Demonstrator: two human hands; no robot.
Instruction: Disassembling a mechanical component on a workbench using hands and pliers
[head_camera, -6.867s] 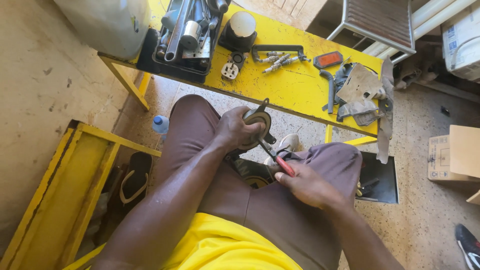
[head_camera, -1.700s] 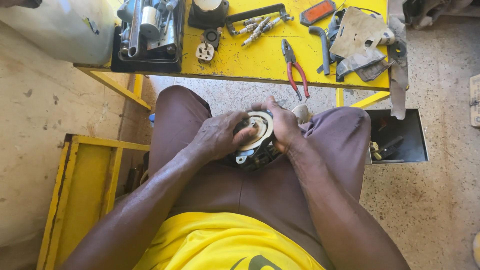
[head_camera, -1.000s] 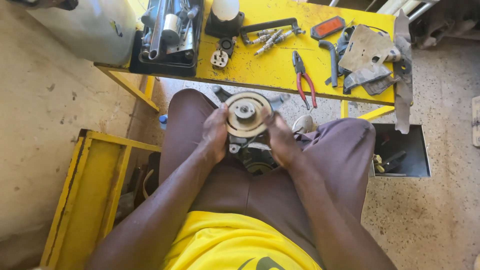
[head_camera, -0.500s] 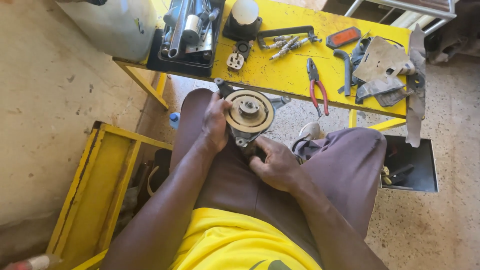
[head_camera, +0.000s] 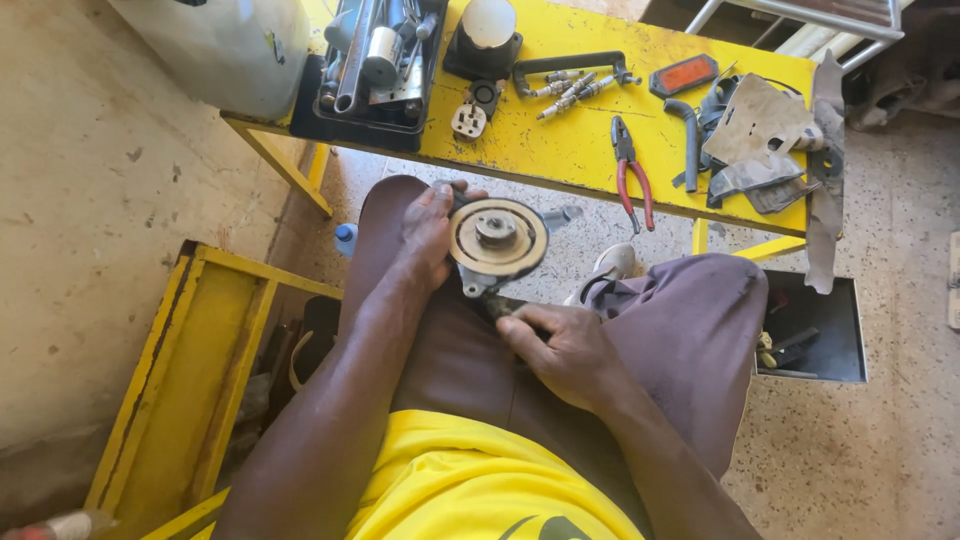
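The pulley assembly (head_camera: 497, 238), a round brass-coloured disc with a raised hub on a grey metal body, sat on the seated person's left thigh, just short of the yellow workbench (head_camera: 590, 150). The left hand (head_camera: 428, 228) was wrapped around its left edge, fingers curled over the far rim and thumb along the near side, holding it tilted with the disc face up. The right hand (head_camera: 562, 345) lay lower on the lap, just below the assembly; its fingers were drawn together in a narrow pinch at the underside of the grey body, and whether they gripped a small part there could not be told, since the spot was dark and partly hidden.

Beyond the fingertips of the left hand, on the bench, lay a white plug socket (head_camera: 468, 120) and a black tray of metal parts (head_camera: 375, 60). Further right of the fingers, red-handled pliers (head_camera: 632, 170) rested on the benchtop well apart from both hands, with a cluster of spark plugs (head_camera: 570, 85) behind them and grey gasket pieces (head_camera: 760, 135) at the far right end. A yellow frame (head_camera: 170, 380) stood on the floor to the left of the left forearm.
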